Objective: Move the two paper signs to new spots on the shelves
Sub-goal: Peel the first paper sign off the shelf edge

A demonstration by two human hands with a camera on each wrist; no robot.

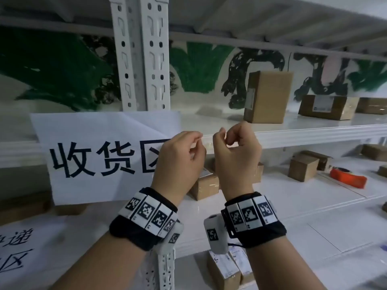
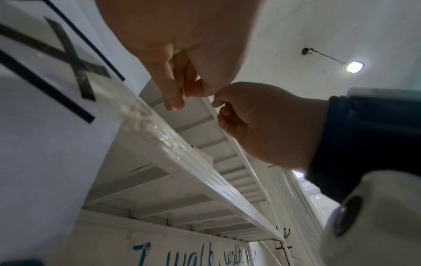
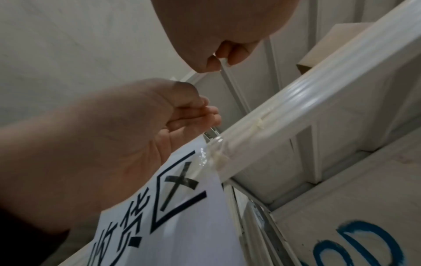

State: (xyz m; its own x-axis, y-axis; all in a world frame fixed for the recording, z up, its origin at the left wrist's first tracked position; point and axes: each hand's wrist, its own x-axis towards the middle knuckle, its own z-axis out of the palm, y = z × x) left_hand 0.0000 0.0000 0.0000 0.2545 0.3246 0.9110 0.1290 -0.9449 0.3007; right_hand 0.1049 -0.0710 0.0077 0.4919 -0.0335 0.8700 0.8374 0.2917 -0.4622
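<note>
A white paper sign with large black characters hangs from the front edge of the middle shelf. Clear tape holds its upper right corner to the edge. My left hand is at that corner and pinches the loose end of the tape. My right hand hovers just to the right with thumb and forefinger pinched together; I see nothing between them. A second paper sign lies at the lower left, cut off by the frame.
A perforated white upright post stands behind the sign. Cardboard boxes sit on the middle shelf. The shelf below holds more boxes and an orange tape dispenser. Labelled parcels lie lower down.
</note>
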